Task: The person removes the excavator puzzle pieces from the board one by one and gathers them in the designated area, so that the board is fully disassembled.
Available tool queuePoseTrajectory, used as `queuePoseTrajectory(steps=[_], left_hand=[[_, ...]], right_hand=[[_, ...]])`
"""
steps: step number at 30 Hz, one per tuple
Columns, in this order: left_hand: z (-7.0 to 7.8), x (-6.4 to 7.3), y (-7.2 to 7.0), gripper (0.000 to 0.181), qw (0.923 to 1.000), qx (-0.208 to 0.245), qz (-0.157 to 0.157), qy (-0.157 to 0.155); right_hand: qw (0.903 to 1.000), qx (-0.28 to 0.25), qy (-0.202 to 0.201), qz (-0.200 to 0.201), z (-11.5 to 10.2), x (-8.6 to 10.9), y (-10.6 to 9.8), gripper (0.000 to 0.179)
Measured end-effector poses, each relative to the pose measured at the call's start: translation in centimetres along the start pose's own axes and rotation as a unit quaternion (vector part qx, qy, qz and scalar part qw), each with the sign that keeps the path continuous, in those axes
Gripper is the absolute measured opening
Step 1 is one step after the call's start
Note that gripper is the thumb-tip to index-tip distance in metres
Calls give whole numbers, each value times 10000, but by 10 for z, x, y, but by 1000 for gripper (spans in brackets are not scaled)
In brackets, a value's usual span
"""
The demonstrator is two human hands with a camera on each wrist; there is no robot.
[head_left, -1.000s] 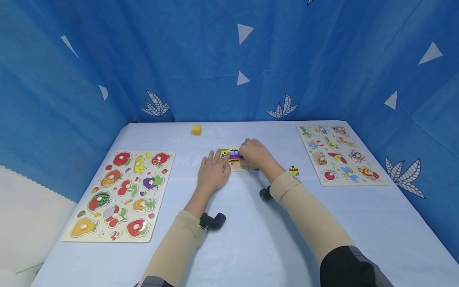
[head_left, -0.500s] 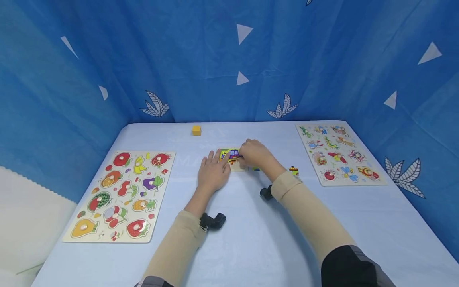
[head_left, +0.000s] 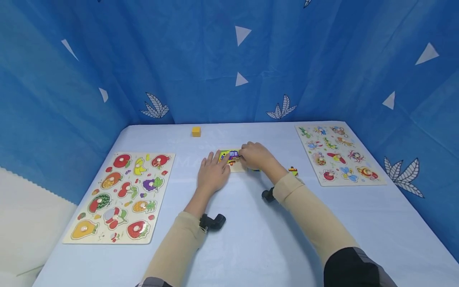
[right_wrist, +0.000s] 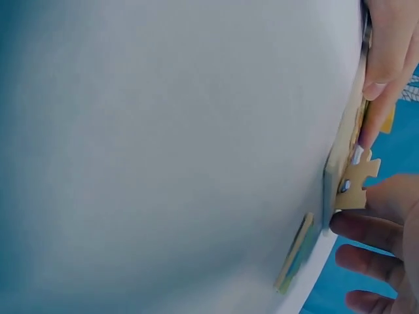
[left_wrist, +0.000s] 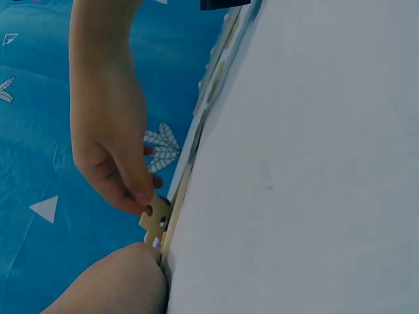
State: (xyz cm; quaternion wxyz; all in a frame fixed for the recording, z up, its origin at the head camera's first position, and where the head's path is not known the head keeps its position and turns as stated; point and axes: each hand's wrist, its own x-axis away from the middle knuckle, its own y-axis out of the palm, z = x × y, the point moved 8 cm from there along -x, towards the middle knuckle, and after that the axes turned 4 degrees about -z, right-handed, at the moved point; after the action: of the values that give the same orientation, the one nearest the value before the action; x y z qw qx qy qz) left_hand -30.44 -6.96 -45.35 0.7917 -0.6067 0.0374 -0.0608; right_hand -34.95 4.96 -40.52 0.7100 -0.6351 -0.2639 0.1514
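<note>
A small jigsaw board (head_left: 238, 169) with a colourful vehicle picture lies at mid-table. My left hand (head_left: 213, 173) rests on its left part, fingers spread. At the right part my right hand (head_left: 256, 156) pinches a jigsaw piece (right_wrist: 357, 184) between thumb and fingers. In the right wrist view this piece stands tilted up from the board, its pale wooden back showing. The head view hides it behind the fingers. One loose piece (right_wrist: 296, 251) lies just right of the board, and another piece (head_left: 293, 171) lies farther right.
A fruit knob-puzzle board (head_left: 120, 197) lies on the left of the table, an insect knob-puzzle board (head_left: 338, 155) on the right. A yellow cube (head_left: 196, 132) sits near the back edge. A blue curtain (head_left: 201, 59) hangs behind.
The head view has shifted very slightly. My left hand stays on the board, and my right hand keeps its pinch at the board's right part with hardly any movement.
</note>
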Motion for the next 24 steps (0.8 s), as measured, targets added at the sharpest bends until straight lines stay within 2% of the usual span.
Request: queuePoseTrajectory(steps=[6, 24], left_hand=[[-1, -1, 1, 55, 10000, 13, 83, 29], [-2, -3, 5, 55, 9999, 90, 58, 9]], right_hand=[[10000, -13, -26, 24, 1, 4, 1, 24], [9997, -127, -150, 112, 2, 5, 3, 29]])
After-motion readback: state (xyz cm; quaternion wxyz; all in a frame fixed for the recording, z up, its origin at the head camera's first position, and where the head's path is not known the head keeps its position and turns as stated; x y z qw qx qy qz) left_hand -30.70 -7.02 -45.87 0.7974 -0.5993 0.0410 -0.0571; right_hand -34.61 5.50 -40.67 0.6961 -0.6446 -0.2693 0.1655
